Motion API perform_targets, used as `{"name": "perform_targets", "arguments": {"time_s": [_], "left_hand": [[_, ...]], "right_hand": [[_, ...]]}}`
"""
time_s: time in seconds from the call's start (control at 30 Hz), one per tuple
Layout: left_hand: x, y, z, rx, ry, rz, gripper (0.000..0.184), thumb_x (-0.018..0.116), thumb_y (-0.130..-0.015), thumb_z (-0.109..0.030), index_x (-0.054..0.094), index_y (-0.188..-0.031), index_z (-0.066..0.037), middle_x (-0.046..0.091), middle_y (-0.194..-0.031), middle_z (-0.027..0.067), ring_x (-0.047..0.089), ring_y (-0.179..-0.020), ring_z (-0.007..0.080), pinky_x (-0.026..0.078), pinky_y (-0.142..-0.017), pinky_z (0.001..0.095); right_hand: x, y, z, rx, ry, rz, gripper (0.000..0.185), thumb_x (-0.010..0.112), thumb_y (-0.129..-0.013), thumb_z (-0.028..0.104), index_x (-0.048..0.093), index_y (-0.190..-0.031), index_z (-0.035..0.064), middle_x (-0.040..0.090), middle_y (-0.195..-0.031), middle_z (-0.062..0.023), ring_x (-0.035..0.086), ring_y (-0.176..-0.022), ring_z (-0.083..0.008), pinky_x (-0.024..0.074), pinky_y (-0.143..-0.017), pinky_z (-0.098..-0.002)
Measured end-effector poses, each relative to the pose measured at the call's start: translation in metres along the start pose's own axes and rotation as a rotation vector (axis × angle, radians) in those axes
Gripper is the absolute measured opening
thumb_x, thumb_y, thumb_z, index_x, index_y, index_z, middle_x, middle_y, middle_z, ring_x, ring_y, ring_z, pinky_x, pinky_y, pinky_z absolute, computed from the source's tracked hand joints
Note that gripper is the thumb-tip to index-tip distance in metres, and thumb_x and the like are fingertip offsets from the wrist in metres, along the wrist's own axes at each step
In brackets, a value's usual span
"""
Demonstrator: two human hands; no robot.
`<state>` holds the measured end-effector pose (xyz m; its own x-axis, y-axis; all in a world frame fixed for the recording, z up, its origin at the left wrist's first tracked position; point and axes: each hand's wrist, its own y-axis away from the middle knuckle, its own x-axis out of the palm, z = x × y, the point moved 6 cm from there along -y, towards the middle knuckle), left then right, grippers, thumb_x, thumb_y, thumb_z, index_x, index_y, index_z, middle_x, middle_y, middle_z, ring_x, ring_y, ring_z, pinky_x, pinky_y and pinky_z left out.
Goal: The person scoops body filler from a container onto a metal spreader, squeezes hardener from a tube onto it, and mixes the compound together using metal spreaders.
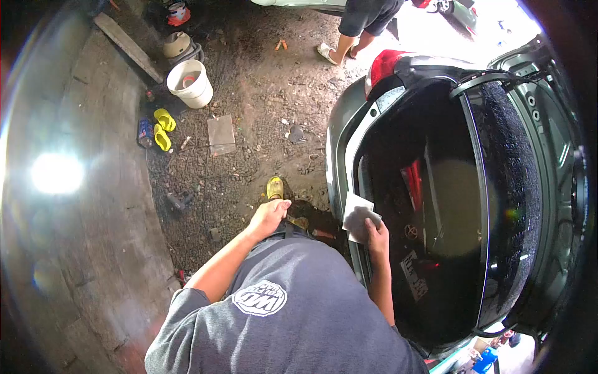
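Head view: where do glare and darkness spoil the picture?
Head view: a white glare spot blots out part of the left side; brightness washes out the upper right, beyond the car; corners fall dark. Same head view: the right hand and pale sheet are readable.

The person's torso (324,311) fills the near middle of the scene. On the left, the left forearm (228,259) is bare and slants inward toward the far middle, the elbow carried out from the side. The left hand (268,218) sits in front of the waist, loosely curled, its fingers folded mostly out of my sight and the thumb lying toward the right. Over on the right, the right forearm (382,285) runs almost straight toward the far side, wrist fairly level. The right hand (377,237) is pinching, thumb on top, the other fingers largely hidden. The hands are well apart, the right slightly nearer.
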<state>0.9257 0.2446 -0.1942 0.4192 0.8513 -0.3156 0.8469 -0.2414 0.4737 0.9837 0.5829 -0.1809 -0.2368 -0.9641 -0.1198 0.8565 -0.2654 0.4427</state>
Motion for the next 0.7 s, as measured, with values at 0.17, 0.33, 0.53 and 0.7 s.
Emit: {"name": "perform_targets", "arguments": {"time_s": [0.17,0.33,0.53,0.7], "left_hand": [[0.032,0.008,-0.001,0.078,0.496,0.323,0.060,0.052,-0.101,-0.021,0.023,-0.153,-0.010,0.057,-0.119,0.0117,0.060,-0.097,0.0201,0.053,-0.083,0.0305],[0.025,0.036,-0.056,0.152,0.395,0.583,0.065,0.053,-0.099,-0.024,0.022,-0.154,-0.007,0.034,-0.153,0.0160,0.037,-0.139,0.0252,0.032,-0.113,0.0412],[0.013,0.080,-0.066,0.244,-0.105,0.814,0.075,0.028,-0.103,-0.053,0.023,-0.149,0.006,0.017,-0.159,0.0208,0.014,-0.149,0.0284,0.012,-0.121,0.0350],[-0.034,0.118,-0.057,0.076,-0.240,0.828,0.073,0.023,-0.104,-0.052,0.023,-0.149,0.006,0.018,-0.159,0.0199,0.017,-0.148,0.0271,0.014,-0.121,0.0342]], "right_hand": [[0.005,0.015,-0.006,0.038,-0.255,-0.051,0.041,0.057,-0.098,0.028,0.056,-0.125,-0.0023,0.063,-0.117,-0.0105,0.061,-0.103,-0.0191,0.0495,-0.090,-0.0354],[0.017,0.020,0.009,0.080,-0.584,-0.072,0.034,0.053,-0.099,0.024,0.055,-0.124,0.0006,0.064,-0.115,-0.0101,0.063,-0.106,-0.0226,0.0523,-0.090,-0.0386],[0.033,0.025,0.048,0.080,-0.698,-0.053,0.028,0.053,-0.100,0.020,0.056,-0.120,0.0020,0.064,-0.115,-0.0099,0.064,-0.106,-0.0225,0.0527,-0.091,-0.0393],[0.028,0.023,0.052,0.022,-0.662,-0.024,0.029,0.055,-0.098,0.020,0.056,-0.121,0.0023,0.064,-0.117,-0.0103,0.063,-0.108,-0.0249,0.0520,-0.093,-0.0428]]}}
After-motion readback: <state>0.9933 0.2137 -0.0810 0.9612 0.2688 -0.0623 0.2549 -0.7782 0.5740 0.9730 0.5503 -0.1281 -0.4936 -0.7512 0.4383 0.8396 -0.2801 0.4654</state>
